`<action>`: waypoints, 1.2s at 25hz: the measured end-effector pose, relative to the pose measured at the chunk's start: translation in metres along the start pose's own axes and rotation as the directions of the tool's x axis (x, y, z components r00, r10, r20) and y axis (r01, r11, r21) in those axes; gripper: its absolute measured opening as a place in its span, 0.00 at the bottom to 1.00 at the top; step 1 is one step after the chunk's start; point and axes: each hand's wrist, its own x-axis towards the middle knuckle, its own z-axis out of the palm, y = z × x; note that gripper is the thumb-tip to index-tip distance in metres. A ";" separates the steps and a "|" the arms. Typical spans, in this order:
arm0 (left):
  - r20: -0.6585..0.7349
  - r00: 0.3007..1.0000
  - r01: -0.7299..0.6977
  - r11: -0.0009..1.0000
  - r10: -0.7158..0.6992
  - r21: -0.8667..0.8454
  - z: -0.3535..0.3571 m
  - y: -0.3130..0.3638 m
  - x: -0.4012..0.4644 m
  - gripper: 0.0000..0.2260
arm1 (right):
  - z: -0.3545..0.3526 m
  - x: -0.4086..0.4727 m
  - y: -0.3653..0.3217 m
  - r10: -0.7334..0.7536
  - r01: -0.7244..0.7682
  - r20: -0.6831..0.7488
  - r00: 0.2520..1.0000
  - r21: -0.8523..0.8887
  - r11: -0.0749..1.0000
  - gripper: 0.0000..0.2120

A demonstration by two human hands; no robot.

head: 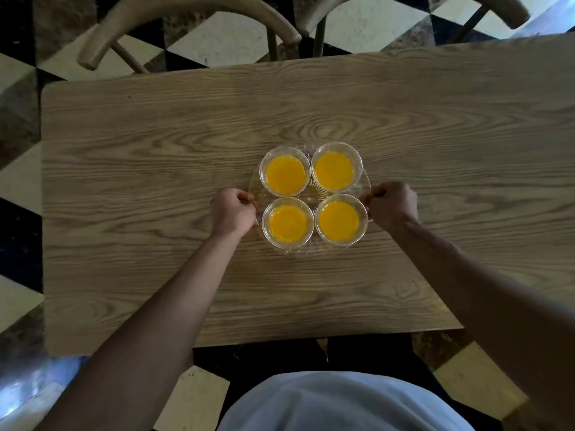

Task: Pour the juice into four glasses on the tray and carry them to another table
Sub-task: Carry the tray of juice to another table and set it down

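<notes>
A round clear glass tray (312,194) sits over the middle of a wooden table (155,188). Several clear glasses of orange juice stand on it in a square: far left (285,175), far right (334,171), near left (287,223), near right (339,221). My left hand (232,211) is closed on the tray's left rim. My right hand (392,204) is closed on its right rim. Whether the tray rests on the table or hovers just above it cannot be told.
Two wooden chairs (186,29) (485,7) stand at the table's far side. The floor (367,23) has black, cream and brown tiles. My white shirt (342,402) fills the bottom edge, close to the table's near edge.
</notes>
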 end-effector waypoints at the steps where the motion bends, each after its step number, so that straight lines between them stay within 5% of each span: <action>1: 0.002 1.000 0.001 1.000 -0.001 -0.004 0.000 0.000 0.000 0.13 | 0.000 0.000 0.000 0.003 -0.003 0.002 1.000 0.003 1.000 0.12; 12: 0.011 1.000 -0.003 0.999 0.004 -0.040 -0.002 0.000 0.000 0.14 | 0.000 -0.003 0.004 0.016 -0.016 -0.001 1.000 0.053 0.998 0.15; 22: -0.055 0.998 -0.049 0.995 0.044 -0.088 0.000 -0.004 -0.007 0.15 | 0.001 -0.010 0.016 -0.019 0.019 -0.001 1.000 0.171 0.985 0.01; 30: 0.008 0.994 -0.103 0.981 0.106 -0.167 -0.013 -0.014 -0.014 0.12 | 0.008 -0.016 0.026 0.002 0.010 -0.057 0.998 0.206 0.978 0.09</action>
